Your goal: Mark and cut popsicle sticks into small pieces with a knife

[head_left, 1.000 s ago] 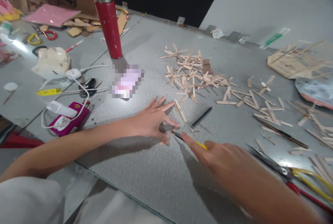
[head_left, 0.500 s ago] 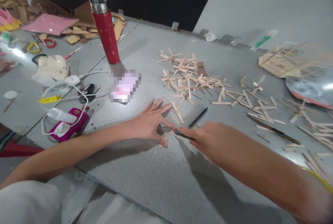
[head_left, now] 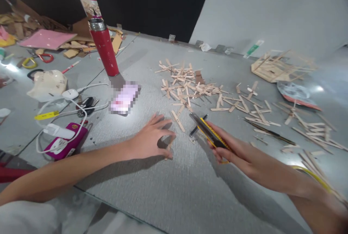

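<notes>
My left hand (head_left: 152,138) rests on the grey tabletop. Its thumb and index finger close on the ends of a short wooden stick (head_left: 170,144), which they partly hide. In my right hand (head_left: 231,145) is a yellow and black box cutter (head_left: 210,132), raised off the table with its blade pointing up and to the left. Just beyond the cutter's blade end lies a black pen-like tool (head_left: 198,125). A loose flat wooden stick (head_left: 178,121) lies ahead of my left fingers.
Crossed wooden sticks (head_left: 187,82) spread across the middle and right. Dark tweezers (head_left: 269,131) lie right. A red bottle (head_left: 104,47) stands behind a phone (head_left: 125,98). At left are a magenta power bank (head_left: 67,141), cables and scissors (head_left: 45,58). A wooden frame (head_left: 268,71) sits far right.
My right hand has lifted the box cutter off the stick at my left fingertips and turned it, so its yellow body now shows. My left hand stays at the stick. The view has shifted slightly.
</notes>
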Tool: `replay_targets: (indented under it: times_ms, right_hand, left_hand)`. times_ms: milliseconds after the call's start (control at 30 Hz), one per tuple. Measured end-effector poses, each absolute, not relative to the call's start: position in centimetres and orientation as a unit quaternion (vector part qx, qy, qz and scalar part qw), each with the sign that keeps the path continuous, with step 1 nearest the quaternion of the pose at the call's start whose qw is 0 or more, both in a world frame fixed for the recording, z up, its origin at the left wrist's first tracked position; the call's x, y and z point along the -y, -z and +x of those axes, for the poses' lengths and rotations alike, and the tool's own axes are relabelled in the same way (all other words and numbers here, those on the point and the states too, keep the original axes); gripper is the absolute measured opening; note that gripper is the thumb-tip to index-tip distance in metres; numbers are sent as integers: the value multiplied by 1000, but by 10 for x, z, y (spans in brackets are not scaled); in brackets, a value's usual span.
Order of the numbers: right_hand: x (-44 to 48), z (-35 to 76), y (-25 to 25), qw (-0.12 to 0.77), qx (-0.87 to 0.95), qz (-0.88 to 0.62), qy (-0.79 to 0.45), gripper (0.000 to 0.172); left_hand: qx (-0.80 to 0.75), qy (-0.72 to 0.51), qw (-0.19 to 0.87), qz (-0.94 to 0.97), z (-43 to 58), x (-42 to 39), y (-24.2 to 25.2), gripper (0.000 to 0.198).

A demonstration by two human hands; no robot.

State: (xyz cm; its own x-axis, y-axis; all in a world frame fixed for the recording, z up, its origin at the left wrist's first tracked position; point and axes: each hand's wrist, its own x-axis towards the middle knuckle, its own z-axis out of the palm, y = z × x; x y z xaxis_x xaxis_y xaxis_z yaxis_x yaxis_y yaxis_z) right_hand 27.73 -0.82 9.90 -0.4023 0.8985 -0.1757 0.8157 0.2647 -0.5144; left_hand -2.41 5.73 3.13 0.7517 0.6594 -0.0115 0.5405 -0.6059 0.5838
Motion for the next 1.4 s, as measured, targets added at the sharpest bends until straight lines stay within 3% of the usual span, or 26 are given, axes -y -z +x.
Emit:
replay_targets:
  times_ms: [133,367,500,700,1000,1067,1200,1400]
  right_hand:
    - [10,265,-83,148,676,-568,-446,52]
    - [14,252,-55,262,613,-567,-484,42]
    - [18,250,-36,317,591,-609,-424,45]
    - [20,245,-32,303,650,-635,-288,37]
    - [20,244,-43,272,666,-634,-283,39]
    - [20,245,-41,268,662,-634,-298,40]
    - [18,247,-33,286,657,-628,-304,40]
    - [18,250,-24,300,660,-623,-293,42]
  left_hand:
    - [-326,-100,277,898,-26,-53,-33,85]
    - [-317,-147,282,893,-28,-54,-31,63]
    - [-300,-182,276,895,-27,-53,-23,54]
    - [-297,-211,254,896,-31,-51,-20,54]
    - [-285,-284,214,890,-31,-47,-31,16]
    - [-280,-317,194,885,-32,-43,-36,22]
    - [-278,-396,150,862,-32,-37,-42,14]
    - [-240,-470,89,845,-32,-33,-44,45]
